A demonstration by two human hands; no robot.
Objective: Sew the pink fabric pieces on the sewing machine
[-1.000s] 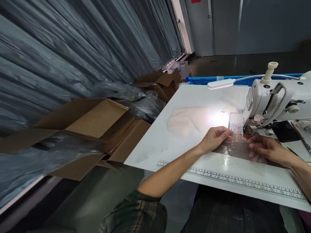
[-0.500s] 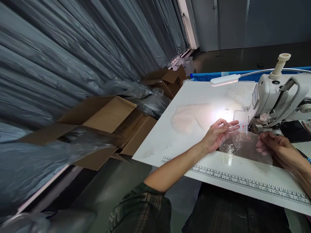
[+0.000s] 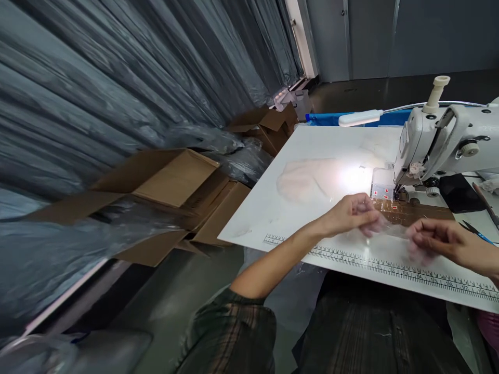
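Note:
In front of the sewing machine (image 3: 419, 140), a clear plastic sheet (image 3: 394, 230) stretches low between my two hands, its outline smeared and hard to trace. My left hand (image 3: 364, 214) is closed on the sheet's left side, fingertips blurred. On the other side my right hand (image 3: 436, 240) has its fingers curled at the sheet's right end, also blurred. Just beyond the sheet lies a brown taped strip (image 3: 421, 212) by the needle area. Small red marks (image 3: 385, 190) show on the plate left of the presser foot.
The white table (image 3: 249, 228) carries a printed ruler (image 3: 358, 265) along its front edge. A white lamp (image 3: 360, 118) lights the surface. Blue-handled snips (image 3: 481, 235) and a black pad (image 3: 460, 193) lie at right. Open cardboard boxes (image 3: 175, 182) stand left of the table.
Both hands have come down and toward me with the plastic sheet, away from the needle area. The brown strip and red marks now show more plainly. The view has shifted slightly.

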